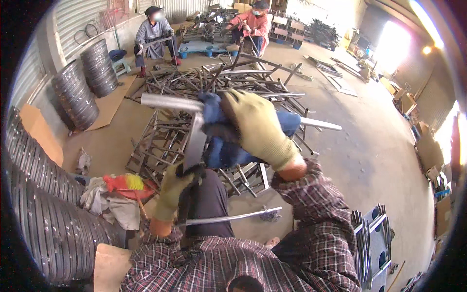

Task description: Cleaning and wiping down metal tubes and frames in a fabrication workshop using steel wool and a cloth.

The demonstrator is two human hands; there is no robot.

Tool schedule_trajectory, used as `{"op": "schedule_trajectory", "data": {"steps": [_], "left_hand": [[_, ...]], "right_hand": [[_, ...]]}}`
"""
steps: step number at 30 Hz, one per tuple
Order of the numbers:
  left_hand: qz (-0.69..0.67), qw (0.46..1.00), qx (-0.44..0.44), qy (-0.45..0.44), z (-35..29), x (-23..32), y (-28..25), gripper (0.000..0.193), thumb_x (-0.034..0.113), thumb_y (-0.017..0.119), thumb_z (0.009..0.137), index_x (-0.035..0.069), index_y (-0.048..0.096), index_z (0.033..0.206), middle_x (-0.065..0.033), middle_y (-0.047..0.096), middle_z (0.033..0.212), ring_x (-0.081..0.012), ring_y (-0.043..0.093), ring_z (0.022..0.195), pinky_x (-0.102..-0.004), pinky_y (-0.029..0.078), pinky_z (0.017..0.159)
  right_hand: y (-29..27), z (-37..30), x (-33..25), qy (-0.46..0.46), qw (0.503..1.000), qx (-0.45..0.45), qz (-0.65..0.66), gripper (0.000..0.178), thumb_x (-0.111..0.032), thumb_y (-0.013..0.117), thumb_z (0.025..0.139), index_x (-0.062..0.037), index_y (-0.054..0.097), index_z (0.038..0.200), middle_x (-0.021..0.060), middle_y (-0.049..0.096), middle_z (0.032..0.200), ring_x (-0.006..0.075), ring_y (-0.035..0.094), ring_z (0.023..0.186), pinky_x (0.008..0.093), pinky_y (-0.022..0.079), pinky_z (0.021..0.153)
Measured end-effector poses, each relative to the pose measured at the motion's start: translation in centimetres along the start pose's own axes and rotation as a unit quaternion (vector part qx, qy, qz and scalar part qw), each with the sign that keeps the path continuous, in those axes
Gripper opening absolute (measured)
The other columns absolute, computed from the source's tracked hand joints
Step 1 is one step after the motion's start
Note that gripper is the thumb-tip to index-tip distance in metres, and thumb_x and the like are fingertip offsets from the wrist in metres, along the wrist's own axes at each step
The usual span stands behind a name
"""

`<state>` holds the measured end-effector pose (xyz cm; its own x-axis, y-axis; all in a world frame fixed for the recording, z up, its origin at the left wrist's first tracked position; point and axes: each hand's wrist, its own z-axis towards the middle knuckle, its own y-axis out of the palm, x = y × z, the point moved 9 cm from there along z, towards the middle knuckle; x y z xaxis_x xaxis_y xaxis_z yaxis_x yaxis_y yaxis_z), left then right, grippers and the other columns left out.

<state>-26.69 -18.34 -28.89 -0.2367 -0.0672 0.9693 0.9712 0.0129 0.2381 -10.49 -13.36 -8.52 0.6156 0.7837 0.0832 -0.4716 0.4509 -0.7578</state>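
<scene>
"Above the wearer's lap [211,202], what do you find from the remote station?"

"I record one metal frame [196,131], raised in front of the body. Whether its lower end rests on a thigh I cannot establish."

"State of the fingers?"

"Left hand [171,191]: gloved, fingers wrapped round the frame's flat bar [192,151]. Right hand [262,124]: gloved, fingers bent over a bunched blue cloth [228,153] that covers the middle of the upper tube [170,101]. That hand is blurred; how firmly it presses, I cannot tell."

"And the governing relation?"

"The long axes. The upper tube runs crosswise, bare ends showing on both sides of the cloth; the flat bar drops from its left part toward the wearer. The right hand sits just right of that corner and is the nearer one — the left is below it, closer to the body. A lower tube [233,217] extends rightward from below the left hand; I judge it part of the same frame."

"Surroundings?"

"Beyond the hands, a pile of metal frames [245,72] on the floor [345,165]; to the left, a stack of dark hoops [75,97]. Past the pile sit a co-worker in grey [158,36] and another in pink [260,24], both well apart from this frame."
</scene>
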Motion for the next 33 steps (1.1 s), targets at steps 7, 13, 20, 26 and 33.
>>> {"op": "schedule_trajectory", "data": {"steps": [7,13,20,26,33], "left_hand": [[-0.080,0.994,-0.064,0.039,-2.0,0.6,-2.3,0.037,0.027,0.070,0.082,-0.002,0.062,0.102,-0.0063,0.063,0.085,-0.0118,0.060,0.068,-0.0248,0.049,0.058],[-0.116,0.991,-0.042,0.045,-2.2,2.0,-1.8,0.036,0.033,0.070,0.086,-0.001,0.062,0.094,-0.0042,0.060,0.073,-0.0099,0.055,0.056,-0.0242,0.045,0.048],[-0.092,0.994,-0.020,0.051,-1.7,1.4,-0.9,0.019,0.017,0.060,0.093,0.001,0.062,0.101,-0.0042,0.062,0.075,-0.0100,0.058,0.060,-0.0228,0.045,0.053],[0.189,0.977,-0.071,0.073,-0.7,4.0,6.8,0.032,0.006,0.064,0.084,-0.004,0.061,0.114,-0.0063,0.064,0.078,-0.0088,0.053,0.072,-0.0293,0.047,0.067],[0.210,0.973,-0.096,0.026,-2.1,3.0,6.8,0.027,0.012,0.063,0.087,-0.005,0.060,0.109,-0.0074,0.060,0.073,-0.0079,0.050,0.069,-0.0290,0.046,0.064]], "right_hand": [[-3.1,-14.4,21.3,0.124,0.988,-0.026,-0.085,0.040,-0.012,0.061,0.074,-0.0007,0.060,0.112,0.0207,0.063,0.107,0.0393,0.058,0.103,0.0430,0.046,0.093],[-15.0,-29.2,32.1,0.404,0.893,-0.055,-0.190,0.023,-0.022,0.056,0.089,-0.0110,0.067,0.106,0.0132,0.070,0.090,0.0300,0.068,0.080,0.0409,0.053,0.069],[-19.9,-17.6,19.8,0.240,0.908,0.342,0.017,0.028,-0.021,0.056,0.096,0.0000,0.059,0.116,0.0057,0.066,0.100,0.0164,0.061,0.088,0.0311,0.049,0.085],[-10.0,-6.2,7.1,0.122,0.982,0.127,0.070,0.037,-0.008,0.067,0.080,0.0022,0.059,0.115,0.0177,0.065,0.095,0.0277,0.064,0.089,0.0356,0.049,0.082],[-3.6,1.9,-3.2,0.050,0.946,-0.078,0.312,0.046,-0.026,0.075,0.076,-0.0024,0.059,0.113,0.0209,0.064,0.089,0.0386,0.063,0.083,0.0394,0.050,0.074]]}}
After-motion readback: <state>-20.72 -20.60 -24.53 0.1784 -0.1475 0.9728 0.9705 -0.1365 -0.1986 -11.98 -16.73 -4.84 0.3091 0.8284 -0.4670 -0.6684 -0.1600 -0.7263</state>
